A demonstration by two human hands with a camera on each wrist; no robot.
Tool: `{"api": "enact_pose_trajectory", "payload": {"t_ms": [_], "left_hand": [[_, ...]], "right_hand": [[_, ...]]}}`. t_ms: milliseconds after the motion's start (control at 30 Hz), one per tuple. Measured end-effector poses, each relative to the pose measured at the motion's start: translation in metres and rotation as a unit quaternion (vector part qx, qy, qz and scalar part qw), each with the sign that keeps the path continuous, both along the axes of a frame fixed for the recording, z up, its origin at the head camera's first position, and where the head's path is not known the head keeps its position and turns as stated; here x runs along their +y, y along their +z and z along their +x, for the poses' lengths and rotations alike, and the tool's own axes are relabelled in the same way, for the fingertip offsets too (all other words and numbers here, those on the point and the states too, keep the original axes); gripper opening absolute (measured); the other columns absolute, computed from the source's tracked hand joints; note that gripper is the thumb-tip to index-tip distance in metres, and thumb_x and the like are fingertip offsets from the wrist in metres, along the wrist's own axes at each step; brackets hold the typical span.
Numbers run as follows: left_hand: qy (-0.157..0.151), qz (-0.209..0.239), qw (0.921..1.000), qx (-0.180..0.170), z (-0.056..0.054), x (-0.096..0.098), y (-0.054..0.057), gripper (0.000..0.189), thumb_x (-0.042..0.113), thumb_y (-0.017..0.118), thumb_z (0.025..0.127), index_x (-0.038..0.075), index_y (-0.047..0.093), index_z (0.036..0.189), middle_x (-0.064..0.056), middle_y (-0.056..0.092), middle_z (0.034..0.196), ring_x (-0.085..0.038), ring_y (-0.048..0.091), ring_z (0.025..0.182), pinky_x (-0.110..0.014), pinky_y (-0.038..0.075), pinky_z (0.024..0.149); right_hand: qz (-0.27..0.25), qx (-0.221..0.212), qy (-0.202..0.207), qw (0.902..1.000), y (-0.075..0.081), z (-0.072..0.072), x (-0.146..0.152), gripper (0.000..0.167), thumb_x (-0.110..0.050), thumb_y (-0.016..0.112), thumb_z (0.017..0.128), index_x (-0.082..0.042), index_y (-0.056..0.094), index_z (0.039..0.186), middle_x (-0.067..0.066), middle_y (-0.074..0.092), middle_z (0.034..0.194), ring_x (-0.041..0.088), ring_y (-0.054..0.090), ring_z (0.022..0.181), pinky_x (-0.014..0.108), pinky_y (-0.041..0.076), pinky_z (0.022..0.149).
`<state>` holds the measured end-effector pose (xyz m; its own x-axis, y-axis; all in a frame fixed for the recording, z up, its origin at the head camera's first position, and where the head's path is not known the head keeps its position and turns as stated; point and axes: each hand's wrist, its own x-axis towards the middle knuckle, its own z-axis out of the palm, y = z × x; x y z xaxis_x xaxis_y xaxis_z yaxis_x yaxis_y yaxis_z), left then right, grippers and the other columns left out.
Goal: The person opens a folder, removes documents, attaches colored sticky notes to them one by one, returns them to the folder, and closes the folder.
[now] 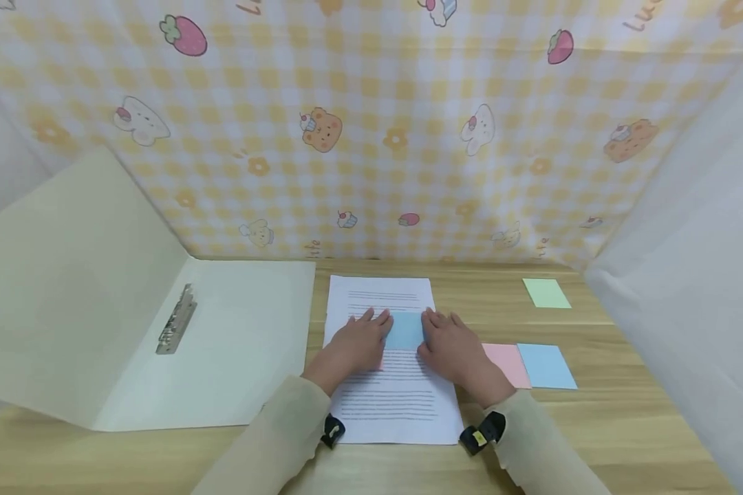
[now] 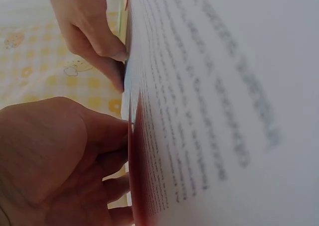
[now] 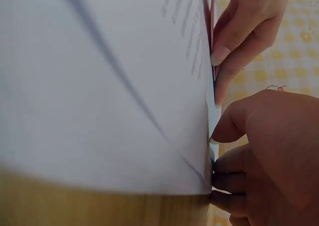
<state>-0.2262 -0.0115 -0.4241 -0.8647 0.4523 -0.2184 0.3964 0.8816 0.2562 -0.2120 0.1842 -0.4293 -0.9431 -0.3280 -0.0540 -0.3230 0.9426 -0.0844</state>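
A printed sheet of paper lies on the table, with a light blue sticky note across its upper middle. My left hand rests at the blue note's left edge, fingertips down on the paper. At the opposite edge, my right hand presses with extended fingers. A pink note on the sheet is mostly covered by the left hand in the head view. Both wrist views show fingertips of the two hands touching the page surface; the note itself is seen nearly edge-on there.
Left of the sheet, a white folder lies open with its cover raised and a metal clip inside. To the right are a green note, a pink note and another blue note. A checked curtain hangs behind.
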Motion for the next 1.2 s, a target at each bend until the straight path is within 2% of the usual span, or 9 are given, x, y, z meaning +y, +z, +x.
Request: {"api": "enact_pose_trajectory", "payload": {"t_ms": [100,267,467,600,700,833,1000,1100,1200], "left_hand": [[0.003,0.008,1.0,-0.001,0.002,0.001,0.002,0.052,0.023,0.047,0.107,0.014,0.039,0.157,0.001,0.031,0.167,-0.026,0.024,0.157,-0.052,0.028,0.125],[0.01,0.02,0.9997,0.012,0.003,0.001,-0.002,0.051,0.022,0.046,0.107,0.013,0.039,0.156,-0.001,0.032,0.167,-0.028,0.025,0.157,-0.054,0.027,0.125],[0.004,-0.007,0.9985,0.054,0.008,0.006,-0.01,0.05,0.022,0.045,0.107,0.01,0.039,0.156,-0.005,0.033,0.166,-0.034,0.024,0.156,-0.055,0.028,0.124],[-0.001,-0.024,0.9967,0.078,0.016,0.014,-0.008,0.049,0.019,0.047,0.106,0.011,0.044,0.153,-0.01,0.031,0.167,-0.037,0.021,0.157,-0.054,0.025,0.126],[0.005,-0.04,0.9952,0.089,0.028,0.021,-0.002,0.049,0.025,0.05,0.105,0.013,0.047,0.152,-0.012,0.031,0.167,-0.039,0.025,0.155,-0.054,0.028,0.124],[0.051,-0.026,0.9967,0.058,0.052,0.029,0.007,0.056,0.04,0.053,0.103,0.012,0.048,0.151,-0.015,0.035,0.164,-0.046,0.03,0.151,-0.062,0.035,0.118],[0.112,-0.005,0.9937,0.002,0.075,0.039,0.012,0.08,0.061,0.056,0.096,0.011,0.04,0.156,-0.02,0.03,0.165,-0.053,0.023,0.152,-0.072,0.031,0.114],[0.123,-0.012,0.9922,-0.018,0.082,0.046,0.009,0.097,0.077,0.052,0.088,0.013,0.032,0.159,-0.019,0.023,0.168,-0.053,0.018,0.153,-0.075,0.026,0.114],[0.126,-0.018,0.9914,-0.031,0.086,0.05,0.004,0.115,0.089,0.052,0.077,0.014,0.026,0.161,-0.017,0.015,0.17,-0.052,0.013,0.154,-0.078,0.021,0.114]], "right_hand": [[-0.004,0.004,-0.001,1.0,0.001,0.0,0.0,0.06,-0.026,0.058,0.099,0.008,0.044,0.147,0.022,0.046,0.155,0.037,0.044,0.146,0.056,0.031,0.122],[-0.054,-0.014,-0.009,0.9984,0.002,0.001,0.002,0.059,-0.021,0.059,0.099,0.007,0.043,0.149,0.023,0.044,0.157,0.038,0.042,0.147,0.055,0.033,0.121],[-0.083,-0.048,-0.008,0.9954,0.006,0.015,0.006,0.061,-0.021,0.064,0.098,0.003,0.043,0.15,0.02,0.045,0.157,0.038,0.043,0.146,0.054,0.036,0.119],[-0.088,-0.061,0.002,0.9942,0.01,0.029,0.01,0.061,-0.024,0.068,0.096,0.0,0.048,0.148,0.017,0.05,0.154,0.037,0.048,0.143,0.052,0.043,0.115],[-0.09,-0.059,0.004,0.9941,0.015,0.036,0.013,0.057,-0.025,0.069,0.096,0.0,0.053,0.145,0.017,0.055,0.149,0.035,0.053,0.139,0.05,0.046,0.112],[-0.109,-0.066,0.003,0.9918,0.018,0.042,0.015,0.051,-0.022,0.069,0.095,-0.001,0.058,0.14,0.014,0.06,0.145,0.032,0.058,0.135,0.049,0.049,0.109],[-0.123,-0.07,0.013,0.9899,0.021,0.044,0.019,0.045,-0.02,0.068,0.096,-0.003,0.062,0.138,0.013,0.064,0.141,0.028,0.064,0.127,0.048,0.053,0.105],[-0.126,-0.074,0.022,0.989,0.023,0.043,0.023,0.044,-0.02,0.067,0.097,-0.003,0.061,0.138,0.013,0.066,0.137,0.018,0.07,0.1,0.036,0.058,0.088],[-0.143,-0.083,0.033,0.9858,0.023,0.042,0.028,0.045,-0.018,0.066,0.097,-0.002,0.06,0.139,0.015,0.069,0.132,0.008,0.057,0.077,0.025,0.047,0.068]]}}
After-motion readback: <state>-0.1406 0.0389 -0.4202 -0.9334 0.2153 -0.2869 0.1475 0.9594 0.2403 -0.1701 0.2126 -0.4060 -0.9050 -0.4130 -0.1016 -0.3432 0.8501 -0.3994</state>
